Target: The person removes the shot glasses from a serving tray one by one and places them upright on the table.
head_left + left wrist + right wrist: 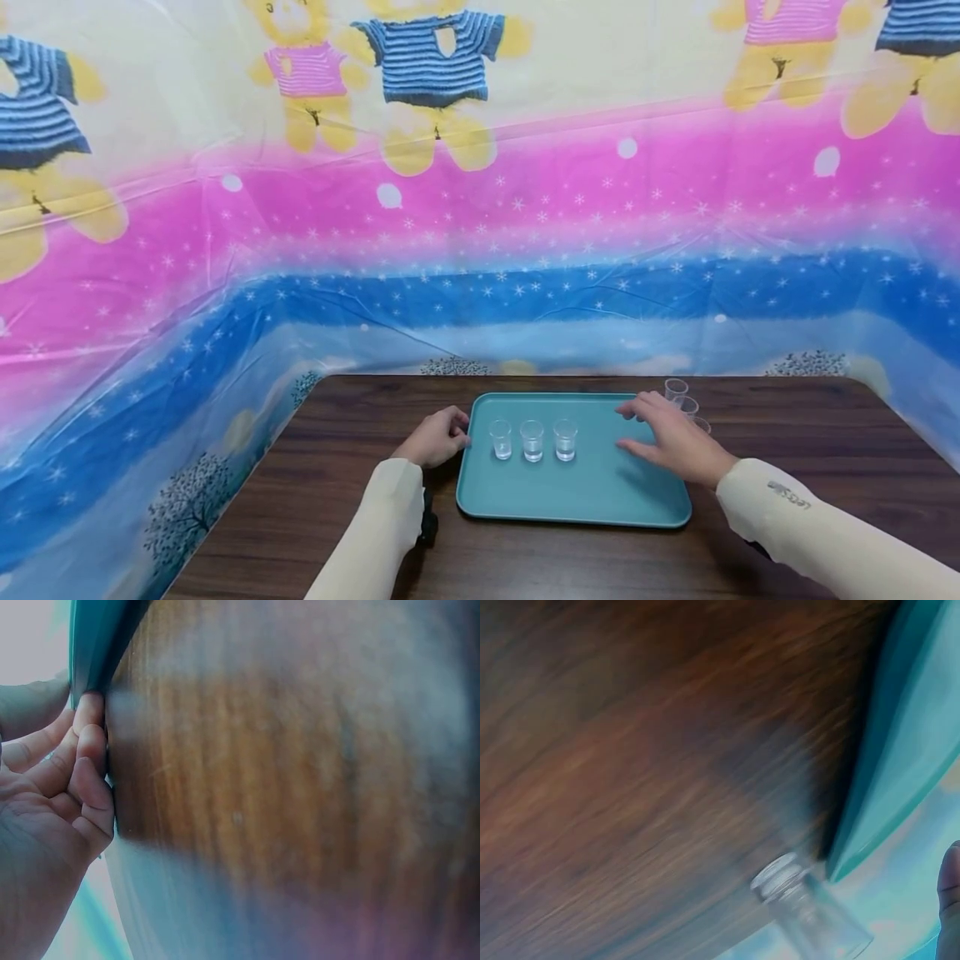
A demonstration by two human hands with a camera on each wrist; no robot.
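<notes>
A teal tray (525, 496) lies on the table with three small clear shot glasses (532, 442) standing in a row on its left half. My left hand (437, 438) is at the tray's left edge, fingers curled; the left wrist view shows its thumb and fingertips pinching the rim (94, 645). Over the tray's right side hovers my right hand (675, 439), thumb and fingers spread apart, holding nothing. Beyond it, three more clear glasses (676, 388) stand on the table, partly hidden by that hand. One glass (810, 919) shows beside the tray in the right wrist view.
The dark wooden table (322, 467) extends to both sides of the tray. Behind and around it hangs a printed cloth (465, 292) with bears and snowflakes, meeting the table's back edge.
</notes>
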